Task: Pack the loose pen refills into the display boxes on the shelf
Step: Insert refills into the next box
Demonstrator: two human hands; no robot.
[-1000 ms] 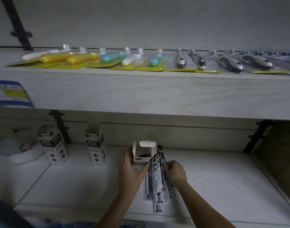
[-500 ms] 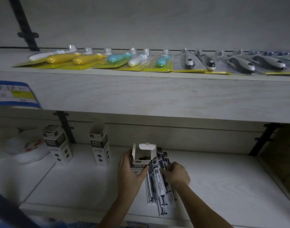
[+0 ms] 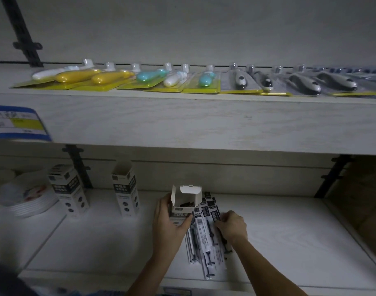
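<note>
Left hand [image 3: 167, 225]: my fingers were curled round the small white-and-dark cardboard display box [image 3: 183, 201], thumb across its printed front, the other fingers behind its left wall.
Right hand [image 3: 233, 226]: my fingers were bent down and closed on the right edge of the loose pen refills [image 3: 206, 238], flat white-and-black packets in a fanned heap.
Held box: it stood upright just left of my right fingers, top flap lifted, with a few dark refill ends showing inside. I could not tell whether its base touched the shelf.
Refill heap: it lay between my two hands on the pale wood-grain lower shelf [image 3: 289, 231], its far ends touching the box's right side, its near ends running back toward my wrist.
Left of my left hand: two more upright boxes of the same print, one near [image 3: 125, 190], one farther [image 3: 68, 189], then a stack of white plates [image 3: 27, 199].
Above my hands: the upper shelf [image 3: 182, 122] carried a row of blister-packed handles [image 3: 140, 79] in white, yellow, teal and silver-black; a blue-edged price label [image 3: 14, 122] hung at its left front.
</note>
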